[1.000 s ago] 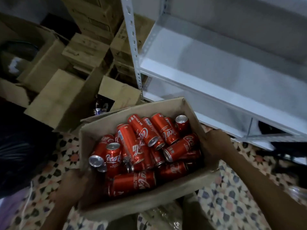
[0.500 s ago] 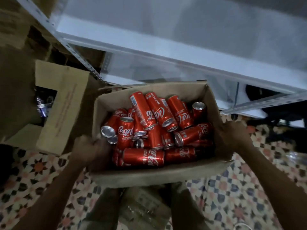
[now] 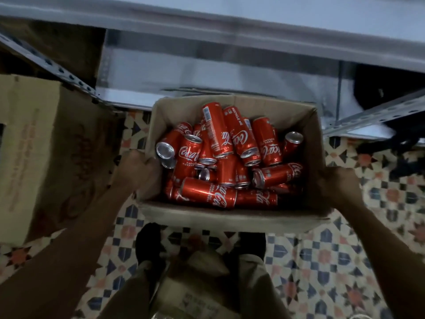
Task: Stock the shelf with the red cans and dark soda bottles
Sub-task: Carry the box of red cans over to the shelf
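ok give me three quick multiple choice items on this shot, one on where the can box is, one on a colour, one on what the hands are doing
1. Where is the cardboard box of cans?
A. on the shelf
B. held in front of the shelf
C. inside the box at left

2. What colour are the cans?
A. red
B. green
C. blue

3. What are the hands doing?
A. hanging idle
B. lifting one can
C. gripping the box's sides

Answers: B, it sits between both hands before the metal shelf; A, red bodies with silver ends; C, left hand and right hand each clasp a side wall.
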